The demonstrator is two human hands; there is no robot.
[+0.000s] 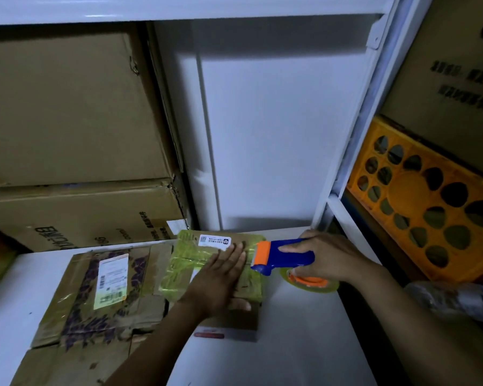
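A small cardboard parcel (187,260) wrapped in yellowish tape lies on the white table (290,344), with a white label near its far edge. My left hand (221,277) presses flat on its top, fingers straight, thumb down its near side. My right hand (329,257) grips the blue handle of a blue and orange tape dispenser (282,256). The dispenser's orange head touches the parcel's right end. Its tape roll (310,282) hangs under my right hand, partly hidden.
A flattened cardboard box (101,291) with a shipping label lies left of the parcel. Large cartons (67,112) are stacked behind on the left. An orange plastic crate (430,207) sits on the right shelf. A clear plastic bag (452,299) lies by my right forearm.
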